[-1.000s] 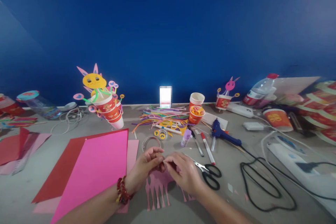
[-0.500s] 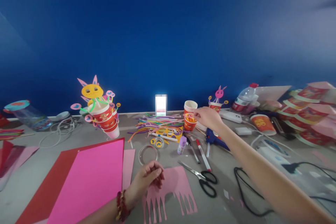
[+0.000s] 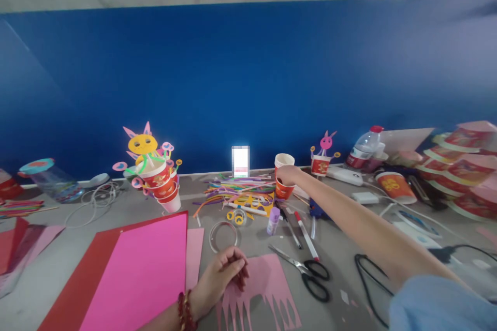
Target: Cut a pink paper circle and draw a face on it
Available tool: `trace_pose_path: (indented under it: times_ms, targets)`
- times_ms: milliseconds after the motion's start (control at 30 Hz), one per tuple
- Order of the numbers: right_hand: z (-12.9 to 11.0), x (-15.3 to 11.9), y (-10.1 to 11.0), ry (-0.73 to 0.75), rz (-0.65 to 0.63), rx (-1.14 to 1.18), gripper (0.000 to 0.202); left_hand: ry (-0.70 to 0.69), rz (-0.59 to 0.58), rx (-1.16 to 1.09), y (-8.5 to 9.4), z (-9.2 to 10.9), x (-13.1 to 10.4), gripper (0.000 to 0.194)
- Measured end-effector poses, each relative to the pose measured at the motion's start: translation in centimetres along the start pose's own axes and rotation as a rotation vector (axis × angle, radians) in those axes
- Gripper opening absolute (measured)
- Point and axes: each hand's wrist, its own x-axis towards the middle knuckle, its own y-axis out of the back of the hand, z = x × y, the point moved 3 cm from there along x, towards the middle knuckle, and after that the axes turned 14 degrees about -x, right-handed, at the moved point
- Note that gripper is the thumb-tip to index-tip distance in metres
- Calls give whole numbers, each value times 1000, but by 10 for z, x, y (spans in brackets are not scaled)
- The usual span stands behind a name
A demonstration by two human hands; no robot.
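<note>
My right hand reaches to the back of the table, its fingers dipping into the front red paper cup. The fingertips are hidden there, so what they hold does not show. Just behind that cup rises a stack of white-rimmed paper cups. Wearing a red beaded bracelet, my left hand rests over a pink paper sheet with pointed strips cut along its near edge. Its fingers are loosely curled, with nothing seen in them. Black-handled scissors lie right of the pink sheet.
Colourful pipe cleaners lie at the back centre. Nearer are a tape roll, a purple glue stick and a red marker. Red and pink sheets cover the left. Cup figures stand behind; a black cable lies right.
My right hand has moved from beside the front cup into its mouth, covering the orange pieces seen there before. The left hand stays over the pink sheet. The view has tilted up slightly.
</note>
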Motion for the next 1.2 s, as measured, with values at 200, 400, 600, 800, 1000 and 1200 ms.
trace_pose_path:
  times_ms: [200,400,600,800,1000,1200]
  targets:
    - [19,3,15,38,-147,-98,32,-4,-12,7,0,0,0,45]
    - [26,-17,33,85,-30,-194,12,8,-9,3,0,0,-1,43]
    - [20,-69,2,161,30,-152,15,22,-8,0,-1,2,-2,43]
    - [18,-82,-64,16,-9,-152,15,16,-2,-26,-2,4,-2,42]
    - [19,-70,-85,7,-58,-107,10,10,-13,-21,0,2,0,43]
    - [13,-71,-87,-31,10,-80,13,10,-19,-23,1,0,0,41]
